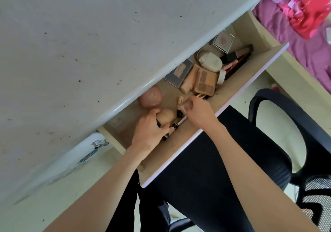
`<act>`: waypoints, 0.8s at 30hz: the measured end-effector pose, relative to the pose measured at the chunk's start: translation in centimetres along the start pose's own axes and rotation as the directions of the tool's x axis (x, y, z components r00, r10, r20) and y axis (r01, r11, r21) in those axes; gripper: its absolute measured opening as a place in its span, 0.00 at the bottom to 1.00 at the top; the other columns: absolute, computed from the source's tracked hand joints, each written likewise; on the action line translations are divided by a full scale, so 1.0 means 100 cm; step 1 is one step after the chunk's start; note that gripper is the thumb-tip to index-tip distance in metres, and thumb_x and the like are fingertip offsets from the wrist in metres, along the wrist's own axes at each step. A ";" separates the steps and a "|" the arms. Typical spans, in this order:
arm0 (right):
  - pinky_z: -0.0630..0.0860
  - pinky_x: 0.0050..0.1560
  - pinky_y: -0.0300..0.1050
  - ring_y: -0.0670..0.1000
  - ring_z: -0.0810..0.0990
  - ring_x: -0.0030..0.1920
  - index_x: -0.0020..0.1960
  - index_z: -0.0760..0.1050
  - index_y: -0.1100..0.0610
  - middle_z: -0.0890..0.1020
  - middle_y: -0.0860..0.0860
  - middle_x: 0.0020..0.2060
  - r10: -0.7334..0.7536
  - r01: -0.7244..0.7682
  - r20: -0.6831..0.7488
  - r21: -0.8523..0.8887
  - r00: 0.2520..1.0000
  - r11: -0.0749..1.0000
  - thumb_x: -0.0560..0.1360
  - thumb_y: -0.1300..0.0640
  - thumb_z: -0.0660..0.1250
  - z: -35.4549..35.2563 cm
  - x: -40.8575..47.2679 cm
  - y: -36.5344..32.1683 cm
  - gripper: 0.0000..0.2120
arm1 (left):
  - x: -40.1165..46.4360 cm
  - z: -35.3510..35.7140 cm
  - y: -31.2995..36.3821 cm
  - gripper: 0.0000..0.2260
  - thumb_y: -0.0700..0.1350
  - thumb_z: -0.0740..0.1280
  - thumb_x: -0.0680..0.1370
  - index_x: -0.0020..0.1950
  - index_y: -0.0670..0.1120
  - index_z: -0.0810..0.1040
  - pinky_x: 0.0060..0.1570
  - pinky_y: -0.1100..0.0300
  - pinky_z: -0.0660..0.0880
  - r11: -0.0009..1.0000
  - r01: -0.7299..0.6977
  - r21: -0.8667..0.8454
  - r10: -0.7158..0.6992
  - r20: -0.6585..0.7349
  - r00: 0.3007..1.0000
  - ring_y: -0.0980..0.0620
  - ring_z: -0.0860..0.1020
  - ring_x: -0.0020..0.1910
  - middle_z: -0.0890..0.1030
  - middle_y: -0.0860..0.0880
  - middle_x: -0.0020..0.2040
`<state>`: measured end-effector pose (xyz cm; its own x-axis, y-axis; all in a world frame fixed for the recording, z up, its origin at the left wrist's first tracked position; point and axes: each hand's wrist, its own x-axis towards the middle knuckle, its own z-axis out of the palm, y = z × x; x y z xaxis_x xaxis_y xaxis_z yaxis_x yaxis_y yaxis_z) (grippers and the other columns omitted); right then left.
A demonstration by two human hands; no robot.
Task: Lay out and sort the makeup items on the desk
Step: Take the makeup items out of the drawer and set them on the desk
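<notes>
An open drawer (238, 90) under the white desk top (93, 40) holds the makeup. My left hand (150, 131) is closed around a beige makeup sponge (166, 116) and a dark slim tube. My right hand (198, 111) grips a bundle of slim gold and black sticks (201, 96) beside a silver-and-black tube (176, 124). Deeper in the drawer lie a tan eyeshadow palette (206, 84), a beige tube (189, 80), a grey compact (180, 72), a cream bottle (211, 62), a white box (223, 41) and dark pencils (236, 64). A pink rounded pouch (151, 97) sits partly under the desk edge.
A black office chair (268, 142) with an armrest stands right under the drawer front. A purple bedspread (295, 40) with red fabric (311, 7) lies at the upper right. The pale floor (62, 187) shows at lower left.
</notes>
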<state>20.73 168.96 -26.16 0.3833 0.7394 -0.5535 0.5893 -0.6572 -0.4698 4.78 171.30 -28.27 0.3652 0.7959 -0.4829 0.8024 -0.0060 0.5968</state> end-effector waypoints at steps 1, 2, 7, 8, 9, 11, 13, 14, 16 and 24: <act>0.67 0.47 0.42 0.54 0.74 0.50 0.58 0.72 0.62 0.76 0.55 0.49 -0.009 0.013 -0.043 0.076 0.999 0.997 0.78 0.62 0.57 -0.004 -0.005 -0.001 0.11 | -0.008 -0.010 0.004 0.23 0.50 0.69 0.73 0.66 0.49 0.69 0.47 0.60 0.72 1.000 -0.020 -0.006 0.020 0.011 1.000 0.52 0.75 0.48 0.76 0.50 0.48; 0.66 0.46 0.41 0.53 0.74 0.49 0.56 0.73 0.61 0.76 0.54 0.46 -0.021 0.034 -0.080 0.160 0.997 0.986 0.78 0.61 0.58 -0.008 -0.011 -0.004 0.09 | -0.015 -0.019 0.008 0.22 0.51 0.69 0.73 0.65 0.51 0.69 0.47 0.62 0.72 0.999 -0.047 -0.014 0.047 0.014 0.999 0.54 0.74 0.47 0.76 0.52 0.47; 0.78 0.48 0.37 0.47 0.79 0.51 0.61 0.73 0.58 0.79 0.50 0.50 0.025 0.107 -0.202 0.615 0.979 0.781 0.77 0.61 0.64 -0.027 -0.035 -0.031 0.12 | -0.040 -0.079 0.034 0.22 0.51 0.71 0.71 0.63 0.52 0.69 0.50 0.64 0.69 0.984 -0.171 -0.049 0.167 -0.068 0.984 0.58 0.72 0.51 0.73 0.56 0.53; 0.78 0.45 0.34 0.46 0.79 0.50 0.62 0.72 0.58 0.79 0.49 0.50 0.033 0.119 -0.214 0.656 0.976 0.746 0.77 0.61 0.64 -0.030 -0.037 -0.040 0.14 | -0.040 -0.093 0.036 0.22 0.51 0.71 0.71 0.63 0.51 0.70 0.51 0.64 0.69 0.981 -0.187 -0.047 0.182 -0.098 0.978 0.58 0.72 0.51 0.73 0.56 0.53; 0.78 0.42 0.32 0.45 0.79 0.48 0.63 0.71 0.58 0.79 0.49 0.50 0.035 0.124 -0.215 0.681 0.976 0.721 0.76 0.60 0.65 -0.032 -0.037 -0.049 0.15 | -0.040 -0.106 0.038 0.21 0.50 0.72 0.71 0.62 0.51 0.71 0.52 0.65 0.69 0.978 -0.203 -0.035 0.197 -0.134 0.971 0.58 0.72 0.51 0.74 0.56 0.53; 0.79 0.41 0.34 0.44 0.80 0.45 0.63 0.70 0.58 0.80 0.50 0.50 0.024 0.129 -0.207 0.693 0.978 0.710 0.76 0.60 0.66 -0.035 -0.033 -0.069 0.16 | -0.035 -0.133 0.035 0.20 0.49 0.73 0.70 0.60 0.50 0.74 0.51 0.66 0.69 0.976 -0.218 -0.018 0.209 -0.211 0.955 0.56 0.75 0.50 0.77 0.54 0.52; 0.79 0.43 0.37 0.45 0.80 0.43 0.62 0.71 0.57 0.81 0.52 0.49 -0.008 0.143 -0.200 0.671 0.980 0.727 0.77 0.61 0.65 -0.033 -0.026 -0.092 0.14 | -0.028 -0.158 0.027 0.19 0.48 0.73 0.70 0.59 0.50 0.74 0.50 0.67 0.68 0.980 -0.197 -0.023 0.185 -0.248 0.951 0.56 0.75 0.49 0.76 0.54 0.51; 0.80 0.44 0.39 0.45 0.80 0.41 0.61 0.72 0.57 0.81 0.52 0.48 -0.025 0.149 -0.193 0.664 0.981 0.732 0.77 0.62 0.64 -0.032 -0.023 -0.103 0.13 | -0.024 -0.170 0.021 0.19 0.48 0.73 0.70 0.59 0.50 0.74 0.49 0.67 0.67 0.982 -0.186 -0.011 0.177 -0.259 0.949 0.56 0.74 0.48 0.75 0.54 0.51; 0.80 0.47 0.44 0.46 0.80 0.38 0.60 0.73 0.58 0.80 0.51 0.44 -0.059 0.161 -0.177 0.649 0.982 0.744 0.77 0.63 0.63 -0.027 -0.016 -0.127 0.12 | -0.016 -0.191 0.007 0.20 0.47 0.74 0.69 0.59 0.48 0.76 0.49 0.67 0.66 0.985 -0.165 0.042 0.170 -0.286 0.943 0.55 0.73 0.48 0.74 0.52 0.52; 0.72 0.33 0.33 0.50 0.81 0.37 0.62 0.73 0.58 0.82 0.55 0.46 -0.175 0.220 -0.140 0.456 0.975 0.862 0.77 0.62 0.60 0.005 0.018 -0.212 0.14 | 0.020 -0.269 -0.041 0.19 0.45 0.73 0.69 0.58 0.47 0.74 0.51 0.63 0.69 0.993 -0.100 0.070 0.120 -0.399 0.909 0.49 0.75 0.51 0.77 0.47 0.53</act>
<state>8.57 184.12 -17.54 0.3699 0.8559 -0.3614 0.2684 -0.4709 -0.8404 -10.44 189.18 -14.47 0.2401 0.9642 -0.1122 0.7925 -0.1280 0.5963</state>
